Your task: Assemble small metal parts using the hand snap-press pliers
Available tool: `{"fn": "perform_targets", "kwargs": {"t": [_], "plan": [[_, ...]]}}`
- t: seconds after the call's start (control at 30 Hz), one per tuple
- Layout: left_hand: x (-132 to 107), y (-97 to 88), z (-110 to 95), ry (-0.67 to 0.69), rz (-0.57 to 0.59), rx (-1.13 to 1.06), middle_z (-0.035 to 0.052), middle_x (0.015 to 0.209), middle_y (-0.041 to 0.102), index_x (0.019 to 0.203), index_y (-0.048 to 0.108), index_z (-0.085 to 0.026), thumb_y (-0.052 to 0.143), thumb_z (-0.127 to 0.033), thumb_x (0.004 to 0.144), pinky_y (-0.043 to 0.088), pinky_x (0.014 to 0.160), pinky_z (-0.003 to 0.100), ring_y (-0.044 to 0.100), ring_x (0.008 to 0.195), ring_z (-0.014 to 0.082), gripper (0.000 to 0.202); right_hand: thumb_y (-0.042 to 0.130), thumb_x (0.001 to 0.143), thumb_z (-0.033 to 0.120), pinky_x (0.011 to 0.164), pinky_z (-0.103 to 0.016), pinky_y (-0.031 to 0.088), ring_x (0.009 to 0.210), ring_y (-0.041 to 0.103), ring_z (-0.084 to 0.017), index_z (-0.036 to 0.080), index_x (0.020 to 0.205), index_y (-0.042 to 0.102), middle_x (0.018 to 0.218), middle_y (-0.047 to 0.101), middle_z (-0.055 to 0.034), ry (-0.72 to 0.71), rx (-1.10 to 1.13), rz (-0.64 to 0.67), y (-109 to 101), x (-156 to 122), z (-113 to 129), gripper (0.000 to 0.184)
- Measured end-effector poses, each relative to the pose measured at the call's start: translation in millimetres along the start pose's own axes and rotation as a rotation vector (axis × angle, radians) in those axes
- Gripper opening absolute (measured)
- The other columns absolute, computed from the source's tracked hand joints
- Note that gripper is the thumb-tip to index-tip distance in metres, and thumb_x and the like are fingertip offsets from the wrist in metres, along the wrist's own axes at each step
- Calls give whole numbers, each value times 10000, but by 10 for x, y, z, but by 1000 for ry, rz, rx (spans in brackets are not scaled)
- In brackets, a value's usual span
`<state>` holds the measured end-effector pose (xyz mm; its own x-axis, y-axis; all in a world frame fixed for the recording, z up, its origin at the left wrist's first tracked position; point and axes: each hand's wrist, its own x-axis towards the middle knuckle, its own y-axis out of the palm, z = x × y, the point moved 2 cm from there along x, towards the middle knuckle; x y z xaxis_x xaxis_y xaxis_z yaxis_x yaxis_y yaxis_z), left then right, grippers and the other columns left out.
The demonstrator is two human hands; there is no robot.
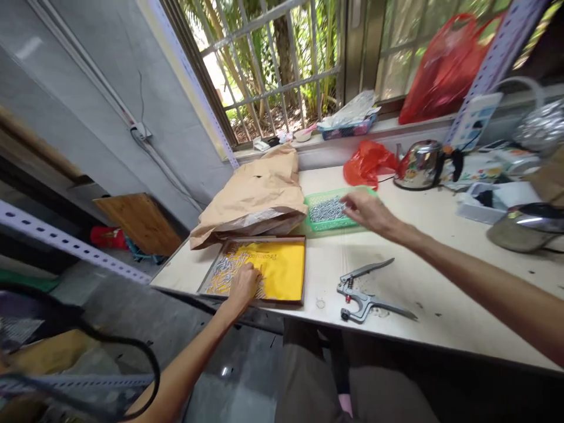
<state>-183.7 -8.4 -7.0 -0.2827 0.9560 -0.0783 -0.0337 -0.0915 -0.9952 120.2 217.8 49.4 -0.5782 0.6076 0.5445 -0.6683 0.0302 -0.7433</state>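
My left hand (245, 283) is over a shallow box (304, 270) with a yellow bottom, its fingers curled down among small silvery metal pieces (222, 271). What those fingers hold, if anything, is too small to make out. My right hand (365, 210) hangs over the right side of a green plastic basket (328, 226), its fingers bent together near a heap of small shiny metal parts (326, 210). Anything in its fingertips cannot be made out. Hand pliers (363, 298) with grey handles spread apart lie on the table in front of the basket.
A large brown paper bag (259, 188) lies behind the box. Further back on the white table (440, 247) are a red plastic bag (369, 164), a steel kettle (418, 165) and a white tray (478, 202). A barred window stands behind, with a blue basket (346, 130) on its sill.
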Motion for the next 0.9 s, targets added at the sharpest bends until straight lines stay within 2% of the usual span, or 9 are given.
{"fn": "perform_targets", "kwargs": {"t": [0.1,0.2,0.3,0.37,0.47,0.53,0.6,0.7,0.9], "plan": [[65,-42,64,27,-13,-16,118,935,641,812,672,-147,444,-166,875,416,802,285,595,948,220,238,506,880,215,768,-328,478,827,586,-191,159,1011,606,931,622,-79,-36,66,108,58,-442,171,174],[124,-138,62,41,-70,-121,97,857,665,760,646,-152,480,-151,822,430,790,287,619,868,211,177,474,922,224,758,-302,472,838,595,-177,178,994,615,947,620,-70,18,72,245,81,-986,304,165],[57,-235,-187,-25,-61,-472,59,777,667,780,642,-157,539,-252,787,467,678,276,632,728,191,141,463,947,260,748,-279,456,838,596,-167,193,986,628,949,607,-58,80,17,412,18,-1468,404,182],[-39,-247,-523,-74,57,-819,41,734,653,814,639,-148,594,-357,750,471,560,253,616,620,164,223,488,941,281,732,-271,443,840,588,-171,189,1004,633,962,591,-62,108,-45,519,-48,-1679,461,183],[-166,-183,-1145,-84,274,-1226,29,715,645,814,623,-134,682,-401,664,445,453,216,576,524,115,312,480,942,239,724,-256,416,850,577,-169,173,1005,635,975,578,-70,152,-133,631,-95,-1816,499,179],[-210,-102,-1495,-98,374,-1317,14,643,625,772,616,-127,717,-372,631,397,402,191,524,454,85,300,451,950,202,714,-251,398,851,571,-164,169,988,632,973,578,-71,170,-179,647,-80,-1842,489,188],[-218,-18,-1729,-120,428,-1303,-20,521,559,722,612,-122,730,-353,630,328,364,175,448,383,61,276,446,950,193,693,-251,382,842,565,-161,175,973,628,961,577,-65,171,-211,632,-46,-1857,462,184],[-191,70,-1880,-154,476,-1227,-60,408,459,656,595,-126,727,-336,650,256,350,175,361,327,42,248,469,944,197,674,-249,362,840,560,-158,187,980,622,950,576,-54,164,-225,593,-6,-1884,422,158],[-187,139,-1903,-170,568,-1188,-63,362,423,571,532,-147,683,-324,681,185,353,185,301,309,33,257,463,955,211,679,-246,358,843,564,-156,177,977,623,950,582,-57,208,-218,591,-12,-1894,421,165]]}}
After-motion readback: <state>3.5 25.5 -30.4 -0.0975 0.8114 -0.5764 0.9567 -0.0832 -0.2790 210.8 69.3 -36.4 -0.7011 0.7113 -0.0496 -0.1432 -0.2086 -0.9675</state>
